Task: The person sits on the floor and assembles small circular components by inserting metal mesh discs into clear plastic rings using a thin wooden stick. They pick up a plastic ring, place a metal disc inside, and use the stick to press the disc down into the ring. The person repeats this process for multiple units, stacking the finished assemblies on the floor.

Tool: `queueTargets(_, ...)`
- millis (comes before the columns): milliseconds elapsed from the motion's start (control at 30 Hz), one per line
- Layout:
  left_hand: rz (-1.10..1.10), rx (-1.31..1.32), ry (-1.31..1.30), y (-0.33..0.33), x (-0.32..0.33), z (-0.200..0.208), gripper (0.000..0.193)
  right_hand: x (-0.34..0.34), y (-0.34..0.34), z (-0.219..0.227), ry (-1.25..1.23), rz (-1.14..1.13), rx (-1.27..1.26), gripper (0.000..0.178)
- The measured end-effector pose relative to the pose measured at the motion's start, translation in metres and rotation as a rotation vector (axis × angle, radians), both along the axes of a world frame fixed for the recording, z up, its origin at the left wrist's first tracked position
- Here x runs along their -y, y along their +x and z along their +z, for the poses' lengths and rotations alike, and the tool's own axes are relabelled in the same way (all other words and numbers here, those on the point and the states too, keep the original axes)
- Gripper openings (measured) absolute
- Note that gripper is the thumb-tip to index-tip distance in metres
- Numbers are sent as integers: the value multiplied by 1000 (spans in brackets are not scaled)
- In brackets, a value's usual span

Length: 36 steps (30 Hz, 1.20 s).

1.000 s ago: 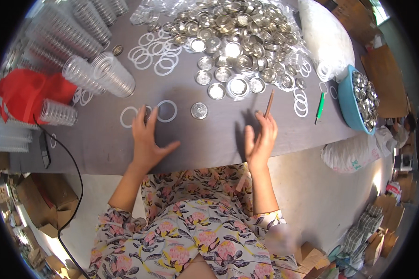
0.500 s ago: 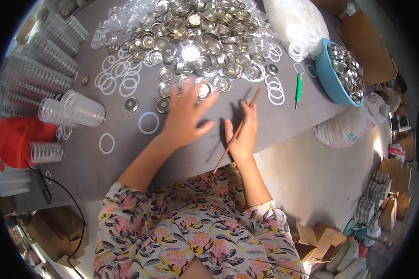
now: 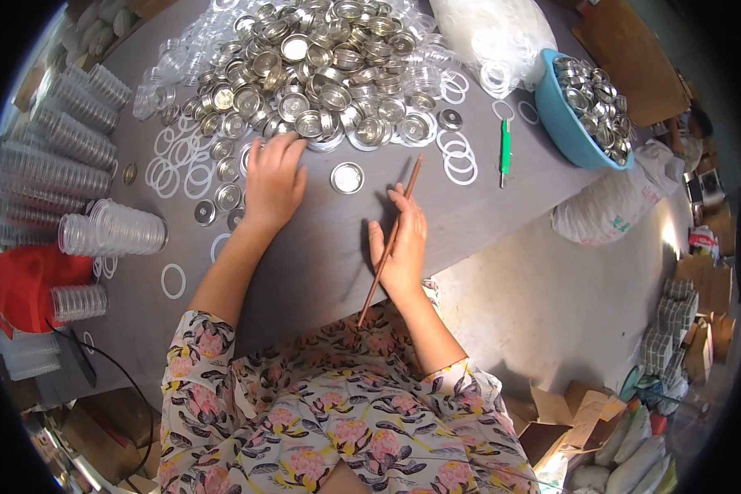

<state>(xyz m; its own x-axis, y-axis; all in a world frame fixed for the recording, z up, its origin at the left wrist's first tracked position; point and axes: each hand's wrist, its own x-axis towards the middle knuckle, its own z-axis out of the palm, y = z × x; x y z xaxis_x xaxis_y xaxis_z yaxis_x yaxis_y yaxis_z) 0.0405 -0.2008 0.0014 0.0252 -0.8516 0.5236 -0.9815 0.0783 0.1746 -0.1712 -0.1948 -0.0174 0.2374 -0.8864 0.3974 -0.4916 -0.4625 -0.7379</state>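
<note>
My left hand (image 3: 274, 183) lies palm down at the near edge of the pile of shallow round metal caps (image 3: 309, 70). Its fingers are stretched out and its thumb stands apart; the fingertips partly cover caps beneath them. To its right, a single metal cap (image 3: 347, 178) rests on the grey table (image 3: 321, 239), apart from the others. My right hand (image 3: 404, 251) grips a thin brown stick (image 3: 391, 239), which slants across the palm with its upper end past the fingers. Several white rings (image 3: 173, 281) lie about, some flat by my left forearm.
Stacks of clear plastic lids (image 3: 128, 229) line the left side near a red cloth-like item (image 3: 33, 284). At right lie a green-handled tool (image 3: 505, 152) and a blue basin (image 3: 561, 107) of metal caps. A bag of white rings (image 3: 502, 37) sits behind.
My left hand has moved left, off the middle caps, and some caps have shifted left. One cap now sits by itself. My right hand still holds the stick; the whole view has shifted slightly.
</note>
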Motion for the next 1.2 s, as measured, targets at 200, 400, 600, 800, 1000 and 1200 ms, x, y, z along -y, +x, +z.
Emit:
queueTargets(200,60,-16,-61,-15,33,-8,36,1,-1,2,-13,6,6,45)
queueTargets(400,-41,-547,65,-15,24,6,23,2,-3,-3,-18,5,22,45)
queueTargets(600,148,-1477,284,-6,13,30,30,2,-3,-5,-36,2,36,44)
queueTargets(800,201,-965,187,13,8,8,40,1,-2,-5,-38,4,26,43)
queueTargets(1000,119,-500,-59,0,-7,8,27,-1,-2,-5,-53,-14,-4,42)
queueTargets(1200,125,-500,-150,1,-25,10,28,-1,-1,-5,-48,-2,41,40)
